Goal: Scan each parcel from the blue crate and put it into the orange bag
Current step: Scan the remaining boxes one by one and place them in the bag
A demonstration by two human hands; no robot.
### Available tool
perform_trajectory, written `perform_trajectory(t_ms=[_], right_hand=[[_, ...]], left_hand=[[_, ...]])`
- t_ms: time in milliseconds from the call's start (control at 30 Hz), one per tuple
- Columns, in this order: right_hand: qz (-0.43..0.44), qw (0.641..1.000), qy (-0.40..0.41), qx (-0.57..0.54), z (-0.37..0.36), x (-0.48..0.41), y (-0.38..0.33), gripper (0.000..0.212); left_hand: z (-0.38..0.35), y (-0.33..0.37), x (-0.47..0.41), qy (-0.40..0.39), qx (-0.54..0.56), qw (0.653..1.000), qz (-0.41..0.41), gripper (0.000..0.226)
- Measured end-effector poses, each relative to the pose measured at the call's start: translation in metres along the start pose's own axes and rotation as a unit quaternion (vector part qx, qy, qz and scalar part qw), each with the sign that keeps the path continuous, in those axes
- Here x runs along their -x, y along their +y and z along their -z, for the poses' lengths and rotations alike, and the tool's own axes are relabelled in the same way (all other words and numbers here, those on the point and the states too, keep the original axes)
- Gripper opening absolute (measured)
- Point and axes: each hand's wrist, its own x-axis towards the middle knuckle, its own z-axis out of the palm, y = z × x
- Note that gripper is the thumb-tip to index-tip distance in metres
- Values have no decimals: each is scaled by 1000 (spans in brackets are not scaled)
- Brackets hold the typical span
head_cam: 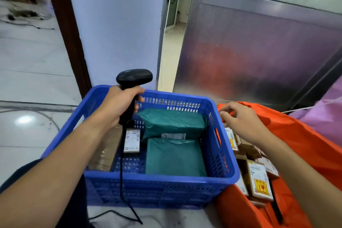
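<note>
Left hand (118, 105) grips scanner (134, 77) above crate (161, 185) parcels (175, 157).

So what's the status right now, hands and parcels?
Left hand gripping barcode scanner above blue crate. Right hand empty, over orange bag. Two green parcels still in crate. Nothing blocking.

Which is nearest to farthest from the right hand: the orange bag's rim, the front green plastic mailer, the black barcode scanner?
1. Orange bag's rim, just beside the right hand.
2. Front green plastic mailer, lower left, in the crate.
3. Black barcode scanner, far left, in the left hand.
</note>
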Motion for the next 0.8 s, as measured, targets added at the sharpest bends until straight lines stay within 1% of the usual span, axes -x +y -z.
perform_trajectory(t_ms=[200,433,500,567,633,800], right_hand=[[26,999,-32,14,-35,-25,-18,9],[34,997,-69,-6,-99,-54,-52,8],[36,994,-108,1,-120,-60,-63,8],[39,986,-163,27,-143,-66,-71,8],[43,975,-206,67,-167,-73,-76,16],[34,955,-271,118,-226,-87,-90,25]], left_hand=[[34,5,-3,9,-35,999,6,11],[74,8,-20,30,-73,996,32,12],[82,7,-28,37,-78,996,39,13],[86,4,-36,35,-96,994,44,13],[88,3,-41,27,-114,992,53,14],[96,5,-58,-29,-137,987,84,18]])
